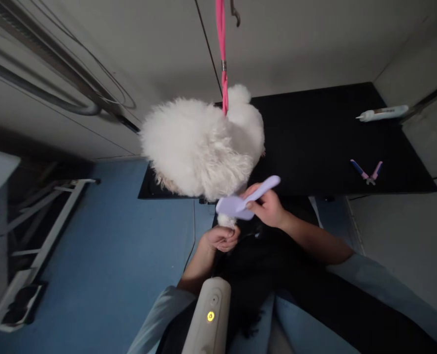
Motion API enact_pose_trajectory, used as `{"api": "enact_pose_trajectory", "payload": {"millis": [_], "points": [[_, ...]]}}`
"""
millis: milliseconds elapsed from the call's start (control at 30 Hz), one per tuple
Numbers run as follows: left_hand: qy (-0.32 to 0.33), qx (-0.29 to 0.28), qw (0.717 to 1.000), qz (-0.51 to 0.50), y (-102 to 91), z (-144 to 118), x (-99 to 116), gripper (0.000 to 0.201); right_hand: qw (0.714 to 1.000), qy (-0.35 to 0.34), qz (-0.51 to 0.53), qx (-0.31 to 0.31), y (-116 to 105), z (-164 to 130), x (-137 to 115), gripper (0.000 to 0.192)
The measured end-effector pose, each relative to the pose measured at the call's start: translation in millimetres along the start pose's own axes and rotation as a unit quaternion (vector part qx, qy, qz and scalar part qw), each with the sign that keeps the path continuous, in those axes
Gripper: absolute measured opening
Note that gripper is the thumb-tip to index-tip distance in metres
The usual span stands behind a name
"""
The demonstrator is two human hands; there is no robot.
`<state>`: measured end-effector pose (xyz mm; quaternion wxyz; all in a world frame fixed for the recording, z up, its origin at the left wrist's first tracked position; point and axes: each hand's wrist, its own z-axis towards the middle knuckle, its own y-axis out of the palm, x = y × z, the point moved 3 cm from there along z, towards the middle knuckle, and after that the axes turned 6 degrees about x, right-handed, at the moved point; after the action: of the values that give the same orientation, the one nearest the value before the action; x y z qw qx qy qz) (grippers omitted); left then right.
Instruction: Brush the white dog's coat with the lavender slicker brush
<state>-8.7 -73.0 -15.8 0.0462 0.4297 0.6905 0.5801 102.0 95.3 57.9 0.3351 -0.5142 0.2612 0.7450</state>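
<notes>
Near the front edge of the black counter (314, 128), the right hand (268, 209) grips a lilac brush (246, 199), fingers (257, 209) closed around the handle where it meets the head. The brush's long axis runs from 8 o'clock to 2 o'clock: the head sits low left, just beside the white dog (202, 145); the handle tip points up right. The left hand (220, 238) lies at 7 o'clock from the brush head, fingers pinched shut on a tuft of white fur, probably a paw. The right hand is therefore the nearer to the brush; the left steadies the limb directly beneath the head. A pink leash (222, 54) rises from the dog at 12 o'clock. Nail clippers (366, 173) lie well apart at 3 o'clock.
</notes>
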Motion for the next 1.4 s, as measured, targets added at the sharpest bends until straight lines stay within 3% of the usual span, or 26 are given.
{"api": "enact_pose_trajectory", "payload": {"millis": [67, 167, 300, 433, 533, 667, 800, 867, 933, 1000, 1067, 1100, 1200, 1233, 1333, 1367, 1400], "points": [[-0.003, -0.003, 1.0, 0.022, 6.1, 2, 2, 0.039, 1.0, 0.029, -0.002, -0.012, 0, -3, 3, 0.027], [0.012, -0.002, 0.999, 0.034, 9.8, 3, 4, 0.041, 0.997, -0.001, -0.005, 0.072, -7, -10, -1, 0.027], [0.002, -0.013, 0.999, 0.041, 7.7, 1, 3, 0.043, 0.999, 0.039, 0.009, -0.035, -4, -16, -4, 0.027], [-0.001, -0.021, 0.999, 0.033, 4.3, 0, 1, 0.043, 0.998, 0.029, 0.004, 0.053, -10, -14, -7, 0.028], [-0.01, -0.022, 0.999, 0.02, 3.4, -1, -2, 0.043, 0.999, 0.041, 0.016, -0.019, -3, -16, -5, 0.027], [-0.012, -0.026, 1.0, -0.01, 0.5, -1, -7, 0.043, 0.997, 0.0, 0.013, 0.082, -6, -21, -3, 0.027], [-0.018, -0.05, 0.998, -0.02, -4.5, -1, -13, 0.041, 0.999, 0.028, 0.028, -0.002, -4, -21, 6, 0.028], [-0.014, -0.048, 0.998, -0.024, -7.8, -1, -16, 0.042, 0.998, 0.006, 0.013, 0.058, -11, -17, 8, 0.026], [-0.019, -0.039, 0.999, -0.022, -10.9, 0, -19, 0.042, 0.992, -0.057, -0.003, 0.113, -17, -14, 5, 0.025], [-0.029, -0.029, 0.999, -0.018, -14.1, 0, -23, 0.042, 0.995, -0.095, -0.023, 0.032, -15, -11, 1, 0.023], [-0.037, -0.016, 0.999, -0.015, -17.8, -1, -26, 0.039, 0.993, -0.086, -0.056, -0.063, -11, -6, -2, 0.02], [-0.038, -0.006, 0.999, -0.013, -19.8, -1, -27, 0.037, 0.992, -0.078, -0.073, -0.064, -12, -3, -4, 0.018], [-0.041, 0.017, 0.999, -0.001, -24.2, -1, -29, 0.032, 0.989, -0.101, -0.075, 0.072, -24, 9, -13, 0.014], [-0.043, 0.02, 0.999, 0.005, -24.9, -1, -29, 0.031, 0.988, -0.112, -0.069, 0.075, -25, 12, -15, 0.014], [-0.055, 0.026, 0.998, 0.023, -26.7, 1, -31, 0.026, 0.991, -0.087, -0.083, -0.066, -17, 16, -15, 0.014], [-0.059, 0.031, 0.997, 0.028, -27.7, 1, -31, 0.025, 0.99, -0.065, -0.093, -0.089, -16, 17, -14, 0.014], [-0.059, 0.036, 0.997, 0.032, -28.8, 2, -30, 0.023, 0.991, -0.048, -0.099, -0.074, -18, 19, -12, 0.014]]}}
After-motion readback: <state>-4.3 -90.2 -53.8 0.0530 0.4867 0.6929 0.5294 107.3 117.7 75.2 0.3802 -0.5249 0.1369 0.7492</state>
